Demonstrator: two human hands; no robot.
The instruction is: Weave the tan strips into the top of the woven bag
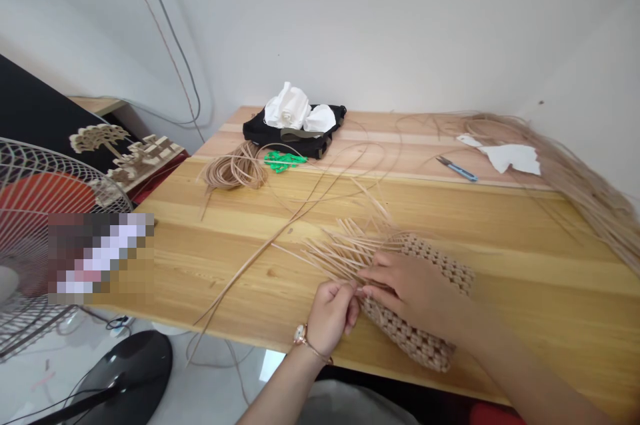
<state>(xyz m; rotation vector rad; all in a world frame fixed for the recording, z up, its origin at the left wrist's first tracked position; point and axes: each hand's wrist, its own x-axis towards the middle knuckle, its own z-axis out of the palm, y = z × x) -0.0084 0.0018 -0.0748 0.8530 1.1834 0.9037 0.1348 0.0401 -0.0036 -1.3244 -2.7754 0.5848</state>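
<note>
A woven tan piece [413, 338] lies on the wooden table [240, 232] near its front edge, with loose strands [333, 252] fanning out from its left end. My left hand [333, 312], with a watch on the wrist, is closed at the near left corner of the weave, thumb and finger pinching a thin strand. Over the weave rests my right hand [413, 288], its fingers bent down on the strand bases and its index tip close to the left thumb. What lies under the right palm is hidden.
Behind are a coiled strand bundle [235, 168], black bag [255, 128] with white tissue, green item [285, 160], blue snips [457, 168] and torn white paper [510, 157]. Long strands [580, 185] run along the right. A fan [45, 198] stands left of the table.
</note>
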